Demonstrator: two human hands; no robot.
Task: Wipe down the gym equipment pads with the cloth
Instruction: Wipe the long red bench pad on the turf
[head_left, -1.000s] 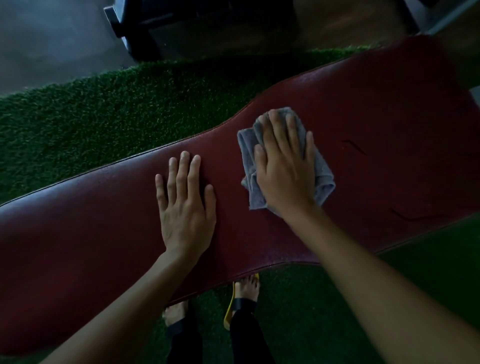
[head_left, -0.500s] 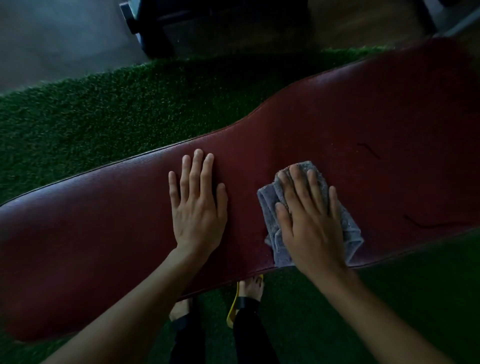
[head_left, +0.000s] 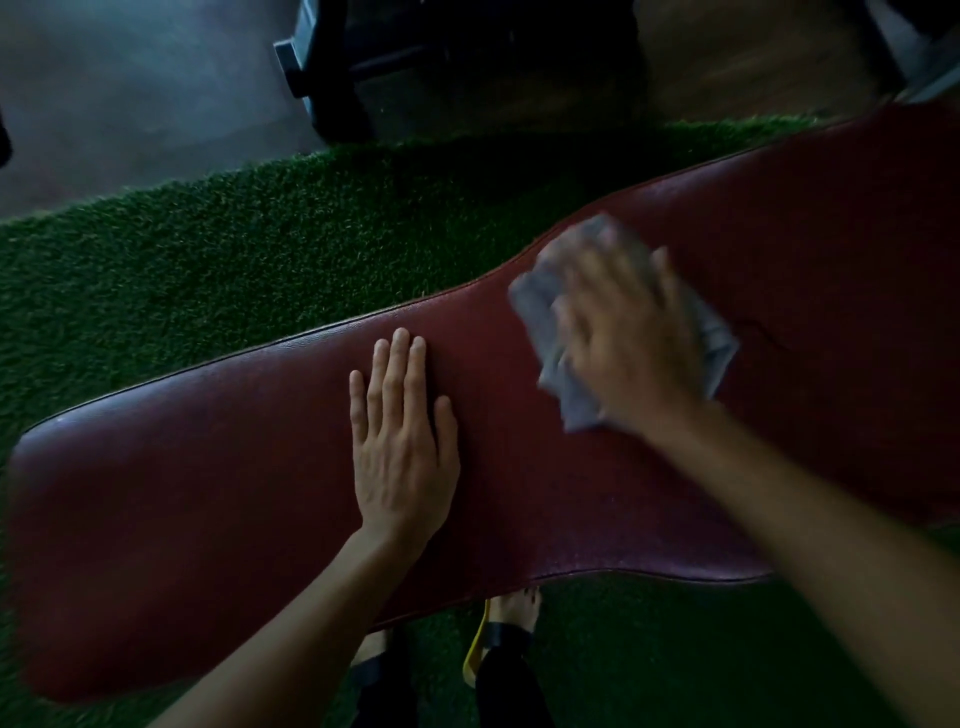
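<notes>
A long dark red padded bench (head_left: 208, 493) runs from lower left to upper right. My left hand (head_left: 400, 441) lies flat on the pad near its middle, fingers straight and together. My right hand (head_left: 628, 332), blurred by motion, presses a folded grey cloth (head_left: 550, 322) onto the pad close to the far edge, fingers spread over it. The cloth shows around the hand on the left and right sides.
Green artificial turf (head_left: 234, 270) surrounds the bench. A dark machine base (head_left: 332, 78) stands on the grey floor beyond the turf. My feet in sandals (head_left: 498, 629) show below the bench's near edge. Thin cracks (head_left: 769, 332) mark the pad to the right.
My right hand slid the cloth from the far side to the near edge, then back up toward the far edge. The left hand stayed flat in place.
</notes>
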